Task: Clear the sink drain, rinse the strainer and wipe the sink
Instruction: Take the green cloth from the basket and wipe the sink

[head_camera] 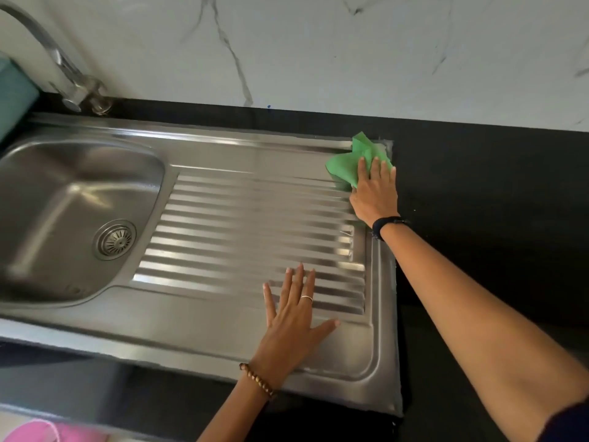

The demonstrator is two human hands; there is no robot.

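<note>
The green cloth (349,167) (soft, light, likely to bunch) wants flat pressure, as the right hand (376,193) presses with straight fingers; the left hand (291,323) rests flat, fingers spread, on the sink (223,333)

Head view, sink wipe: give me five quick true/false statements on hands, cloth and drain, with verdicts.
1. The right hand presses a green cloth at the far right corner of the drainboard. True.
2. The left hand grips the cloth. False: it lies flat with fingers spread on the drainboard's near part and holds nothing.
3. The strainer sits in the drain of the sink basin. True.
4. The cloth lies inside the basin. False: it is on the drainboard, at the end away from the basin.
5. Water runs from the faucet. False: no stream is visible.
</note>
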